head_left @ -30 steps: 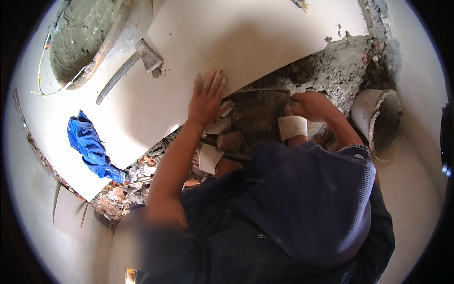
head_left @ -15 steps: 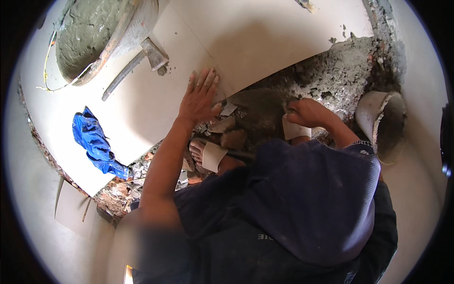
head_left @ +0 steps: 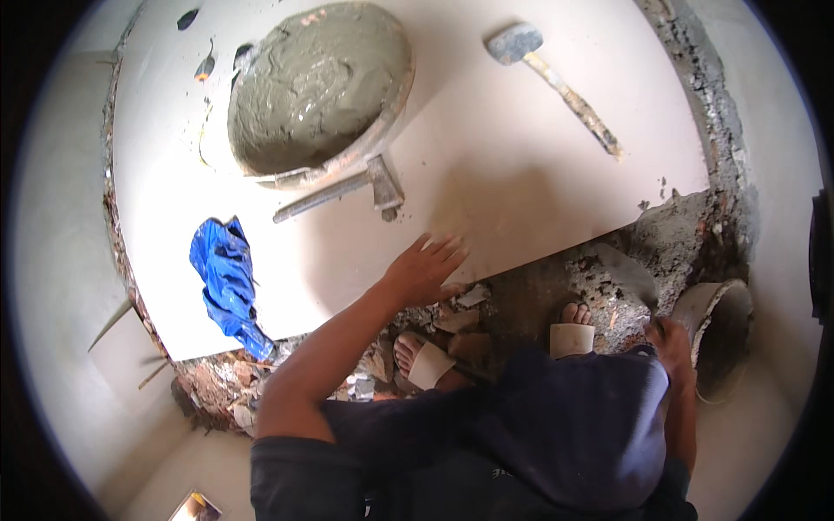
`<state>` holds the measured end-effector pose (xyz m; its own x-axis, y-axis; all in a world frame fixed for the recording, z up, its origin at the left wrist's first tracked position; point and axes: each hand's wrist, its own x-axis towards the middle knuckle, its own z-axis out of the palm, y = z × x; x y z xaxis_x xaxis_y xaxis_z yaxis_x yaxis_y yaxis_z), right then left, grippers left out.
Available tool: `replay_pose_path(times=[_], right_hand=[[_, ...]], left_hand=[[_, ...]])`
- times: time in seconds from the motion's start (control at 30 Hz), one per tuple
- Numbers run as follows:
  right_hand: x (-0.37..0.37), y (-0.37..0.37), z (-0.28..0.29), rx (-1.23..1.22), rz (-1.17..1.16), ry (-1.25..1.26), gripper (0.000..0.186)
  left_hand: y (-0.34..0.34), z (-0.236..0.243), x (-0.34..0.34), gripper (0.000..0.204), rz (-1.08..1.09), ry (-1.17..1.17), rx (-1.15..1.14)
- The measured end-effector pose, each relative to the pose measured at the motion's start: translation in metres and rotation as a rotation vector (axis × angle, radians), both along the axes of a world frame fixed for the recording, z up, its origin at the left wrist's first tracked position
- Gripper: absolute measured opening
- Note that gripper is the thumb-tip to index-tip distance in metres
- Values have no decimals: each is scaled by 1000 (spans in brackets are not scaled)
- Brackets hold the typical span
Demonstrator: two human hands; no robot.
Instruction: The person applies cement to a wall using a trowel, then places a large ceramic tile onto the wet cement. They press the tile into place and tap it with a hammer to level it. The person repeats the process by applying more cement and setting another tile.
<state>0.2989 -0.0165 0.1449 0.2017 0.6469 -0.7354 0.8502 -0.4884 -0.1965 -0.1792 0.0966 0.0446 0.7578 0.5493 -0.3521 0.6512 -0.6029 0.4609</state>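
My left hand (head_left: 424, 271) lies flat with fingers stretched near the edge of the large pale tiles (head_left: 347, 282), holding nothing. My right hand (head_left: 671, 349) is closed around the handle of a trowel (head_left: 624, 274), low on the right beside a broken pipe end. The trowel's grey blade points up and left over rough mortar (head_left: 665, 233) in the gap along the tile edge. Ahead of my left hand, a hammer with a wedge-shaped head (head_left: 384, 187) rests against a round pan (head_left: 401, 108) full of wet grey mortar (head_left: 317, 82).
A mallet (head_left: 565, 91) lies on the tiles at the far right. A crumpled blue cloth (head_left: 226, 273) is at the left. The broken pipe (head_left: 702, 308) stands by the right wall. Rubble (head_left: 230, 391) and my sandalled feet (head_left: 427, 365) occupy the strip before the tiles.
My right hand has drawn the trowel right and back toward the pipe. The view has shifted, bringing the whole mallet and more of the pan into sight. My left hand stays on the tile.
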Motion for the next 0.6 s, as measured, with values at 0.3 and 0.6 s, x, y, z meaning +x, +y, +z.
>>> replay_pose_path(times=[0.3, 0.6], right_hand=[[-12, -123, 31, 42, -209, -305, 35], [43, -137, 119, 610, -460, -511, 33]], left_hand=[[17, 68, -122, 45, 650, -16, 23], [-16, 55, -167, 49, 1124, -280, 11]])
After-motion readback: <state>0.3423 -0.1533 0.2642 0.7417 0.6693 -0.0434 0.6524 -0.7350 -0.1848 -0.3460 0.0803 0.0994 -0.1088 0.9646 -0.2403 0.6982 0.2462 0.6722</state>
